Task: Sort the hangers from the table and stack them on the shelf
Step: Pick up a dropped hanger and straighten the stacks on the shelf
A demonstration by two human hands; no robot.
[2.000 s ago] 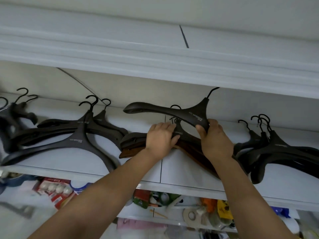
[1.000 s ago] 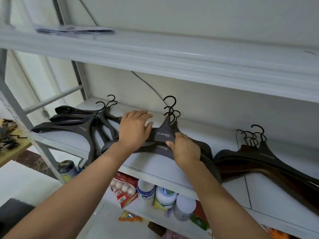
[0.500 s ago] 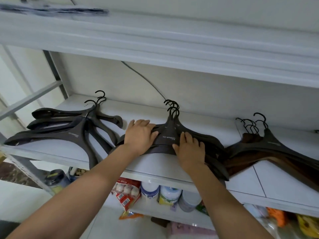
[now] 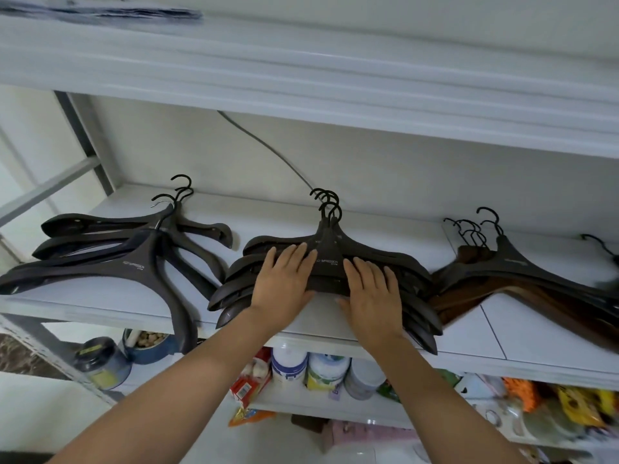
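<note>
Left hand (image 4: 284, 279), right hand (image 4: 371, 289) flat on middle hanger stack (image 4: 330, 261), fingers (image 4: 294, 254) straight, gripping nothing. Press evenly; line up hooks (image 4: 326, 204) beyond fingers.

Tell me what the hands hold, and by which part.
Nothing is gripped. The left hand and right hand press flat on the middle hanger stack, either side of its neck.

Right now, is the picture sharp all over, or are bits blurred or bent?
Head view: the left hand, the right hand and the middle hanger stack are sharp; the papers at top left and the packets at bottom right are smeared; the wide lens slightly bows the upper shelf; the light is soft, without glare.
</note>
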